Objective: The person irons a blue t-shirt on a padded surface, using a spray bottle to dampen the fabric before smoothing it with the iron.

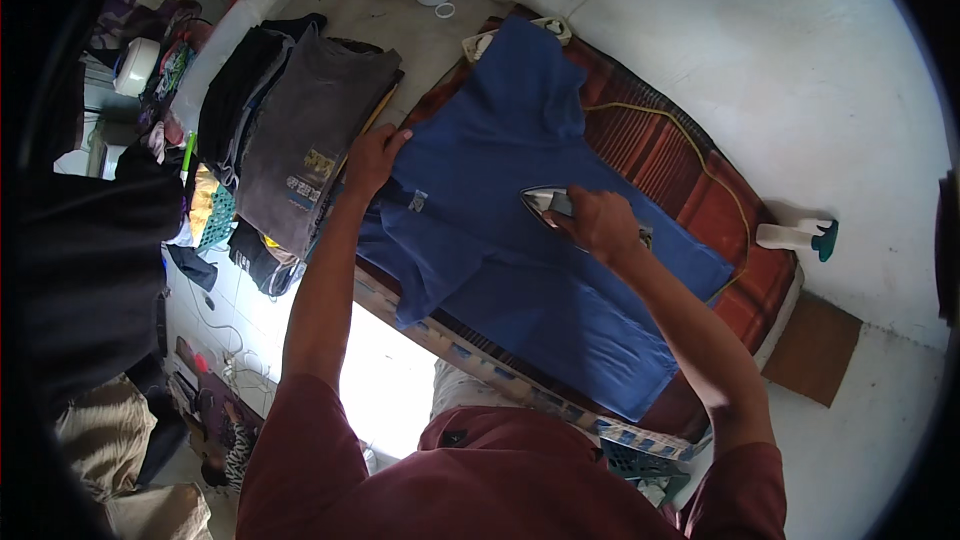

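A blue short-sleeved shirt point(495, 127) is spread across a red and dark patterned pad point(637, 142). My right hand point(604, 221) is closed around the handle of a clothes iron point(541, 201); the iron sits on the middle of the shirt, its tip towards the left. From the iron's side of the pad a yellow cord point(709, 157) curves along the back. My left hand point(371, 157) touches the shirt's left edge; whether it pinches the cloth is unclear. The near-left sleeve point(427, 262) lies rumpled, with creases along the lower body.
Folded clothes, a grey T-shirt point(300, 127) on top, are stacked left of the pad. A power strip point(555, 26) lies at its far end. Beside the right wall are a spray bottle point(787, 235) and brown board point(814, 349). A person point(236, 454) is at lower left.
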`<state>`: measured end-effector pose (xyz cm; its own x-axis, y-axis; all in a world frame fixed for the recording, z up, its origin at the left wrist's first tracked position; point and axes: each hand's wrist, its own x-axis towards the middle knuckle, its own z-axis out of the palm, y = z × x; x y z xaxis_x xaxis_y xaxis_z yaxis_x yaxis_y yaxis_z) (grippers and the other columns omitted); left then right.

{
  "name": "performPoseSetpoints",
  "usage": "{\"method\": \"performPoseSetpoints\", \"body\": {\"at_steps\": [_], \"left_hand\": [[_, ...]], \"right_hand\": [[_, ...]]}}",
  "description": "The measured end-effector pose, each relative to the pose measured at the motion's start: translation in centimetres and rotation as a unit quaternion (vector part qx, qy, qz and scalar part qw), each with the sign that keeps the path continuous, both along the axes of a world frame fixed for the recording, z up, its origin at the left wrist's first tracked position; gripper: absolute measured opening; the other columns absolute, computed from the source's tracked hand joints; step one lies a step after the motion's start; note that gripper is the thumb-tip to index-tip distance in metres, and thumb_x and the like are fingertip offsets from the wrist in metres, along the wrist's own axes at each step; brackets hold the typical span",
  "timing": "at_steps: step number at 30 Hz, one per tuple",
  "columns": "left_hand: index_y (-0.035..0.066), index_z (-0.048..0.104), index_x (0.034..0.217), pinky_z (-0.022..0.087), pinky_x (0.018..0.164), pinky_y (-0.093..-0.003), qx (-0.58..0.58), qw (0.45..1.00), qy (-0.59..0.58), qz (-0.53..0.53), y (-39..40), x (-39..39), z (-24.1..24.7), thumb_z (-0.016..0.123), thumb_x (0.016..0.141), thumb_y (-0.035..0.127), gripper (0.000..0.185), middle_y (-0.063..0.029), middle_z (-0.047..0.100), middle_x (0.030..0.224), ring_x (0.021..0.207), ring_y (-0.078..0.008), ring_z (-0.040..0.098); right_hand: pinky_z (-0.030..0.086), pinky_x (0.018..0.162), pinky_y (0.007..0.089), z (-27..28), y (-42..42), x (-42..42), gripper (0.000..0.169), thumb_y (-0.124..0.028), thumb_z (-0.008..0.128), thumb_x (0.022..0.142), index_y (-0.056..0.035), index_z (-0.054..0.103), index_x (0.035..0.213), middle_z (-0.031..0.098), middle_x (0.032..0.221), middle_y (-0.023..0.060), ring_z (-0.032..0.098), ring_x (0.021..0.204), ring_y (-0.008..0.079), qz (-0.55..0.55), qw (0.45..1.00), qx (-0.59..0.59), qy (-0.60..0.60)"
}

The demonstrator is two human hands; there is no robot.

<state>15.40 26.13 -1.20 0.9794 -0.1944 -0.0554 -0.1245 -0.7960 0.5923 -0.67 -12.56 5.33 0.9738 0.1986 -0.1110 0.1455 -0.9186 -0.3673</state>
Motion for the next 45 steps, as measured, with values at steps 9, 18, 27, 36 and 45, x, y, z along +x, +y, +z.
{"method": "performPoseSetpoints", "body": {"at_steps": [9, 18, 27, 36, 45], "left_hand": [[0.003, 0.069, 0.089, 0.054, 0.070, -0.0527, 0.066, 0.985, -0.157, 0.003, -1.5, 0.9, -2.6, 0.070, 0.107, 0.035, 0.037, -0.0203, 0.073, 0.084, 0.076, -0.0425, 0.072], [0.003, 0.069, 0.088, 0.055, 0.074, -0.0520, 0.080, 0.981, -0.166, -0.056, -0.6, 2.2, -2.3, 0.071, 0.107, 0.033, 0.036, -0.0191, 0.072, 0.086, 0.080, -0.0418, 0.071], [0.005, 0.072, 0.128, 0.053, 0.092, -0.0464, 0.058, 0.973, -0.168, -0.145, -9.0, 6.4, 0.0, 0.068, 0.108, 0.033, 0.035, -0.0139, 0.075, 0.101, 0.104, -0.0350, 0.068], [0.014, 0.065, 0.130, 0.058, 0.070, -0.0524, 0.064, 0.971, -0.175, -0.147, -9.8, 8.4, -3.2, 0.066, 0.109, 0.041, 0.034, -0.0165, 0.076, 0.088, 0.083, -0.0416, 0.075], [0.006, 0.061, 0.132, 0.059, 0.073, -0.0517, -0.021, 0.981, -0.168, -0.095, -7.0, 5.6, -0.9, 0.068, 0.108, 0.040, 0.043, -0.0175, 0.077, 0.093, 0.085, -0.0438, 0.076]], "right_hand": [[0.060, 0.065, 0.0522, -0.9, 1.3, 0.8, 0.053, -0.056, 0.080, 0.094, -0.0040, 0.071, 0.097, 0.077, 0.083, 0.0218, 0.077, 0.075, 0.0419, 0.032, 0.995, 0.026, -0.090], [0.061, 0.065, 0.0504, -1.2, 0.1, -0.9, 0.047, -0.054, 0.077, 0.097, -0.0075, 0.072, 0.104, 0.079, 0.084, 0.0188, 0.078, 0.073, 0.0397, 0.126, 0.992, 0.015, 0.018], [0.061, 0.065, 0.0482, -0.5, 3.6, 3.4, 0.047, -0.050, 0.076, 0.099, -0.0043, 0.070, 0.107, 0.079, 0.086, 0.0175, 0.078, 0.074, 0.0383, 0.102, 0.994, 0.022, -0.025], [0.060, 0.065, 0.0510, -0.9, 3.0, 4.7, 0.045, -0.049, 0.080, 0.096, -0.0056, 0.067, 0.095, 0.077, 0.080, 0.0164, 0.077, 0.075, 0.0395, 0.068, 0.996, 0.013, -0.063], [0.061, 0.067, 0.0522, 0.6, 2.9, 8.7, 0.047, -0.053, 0.075, 0.099, -0.0058, 0.072, 0.102, 0.076, 0.078, 0.0197, 0.077, 0.074, 0.0415, -0.012, 1.000, -0.003, 0.007]]}}
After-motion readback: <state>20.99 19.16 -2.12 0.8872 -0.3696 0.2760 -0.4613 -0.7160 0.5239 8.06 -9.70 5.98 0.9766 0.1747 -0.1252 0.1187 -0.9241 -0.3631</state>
